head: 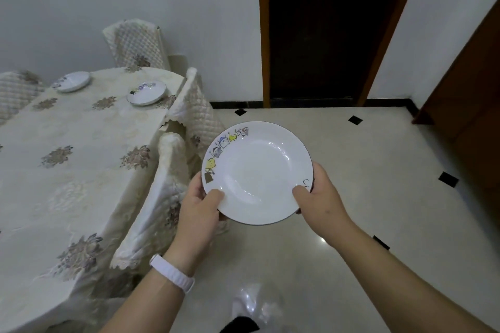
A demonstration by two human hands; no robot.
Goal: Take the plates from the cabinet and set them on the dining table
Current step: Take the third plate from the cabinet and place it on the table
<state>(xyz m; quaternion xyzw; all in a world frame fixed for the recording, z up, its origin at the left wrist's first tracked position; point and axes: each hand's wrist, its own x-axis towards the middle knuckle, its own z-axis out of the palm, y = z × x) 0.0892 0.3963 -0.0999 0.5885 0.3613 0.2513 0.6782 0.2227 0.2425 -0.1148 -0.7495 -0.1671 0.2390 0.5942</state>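
Observation:
I hold a white plate (257, 173) with small coloured drawings on its rim in front of me, above the floor. My left hand (198, 209) grips its near left rim, thumb on top. My right hand (319, 197) grips the near right rim the same way. The dining table (67, 184), covered with a cream flowered cloth, stands to my left. Two similar plates lie at its far end: one at the back left (72, 81), one nearer the right edge (147, 93). The cabinet is out of view.
Quilted cream chairs surround the table: two along its right side (165, 197) (194, 105), one at the far end (138, 44), one at the left (16, 92). Ahead is a dark doorway (324, 30). A brown door (465, 84) stands at the right. Glossy tiled floor (378, 197) stretches ahead.

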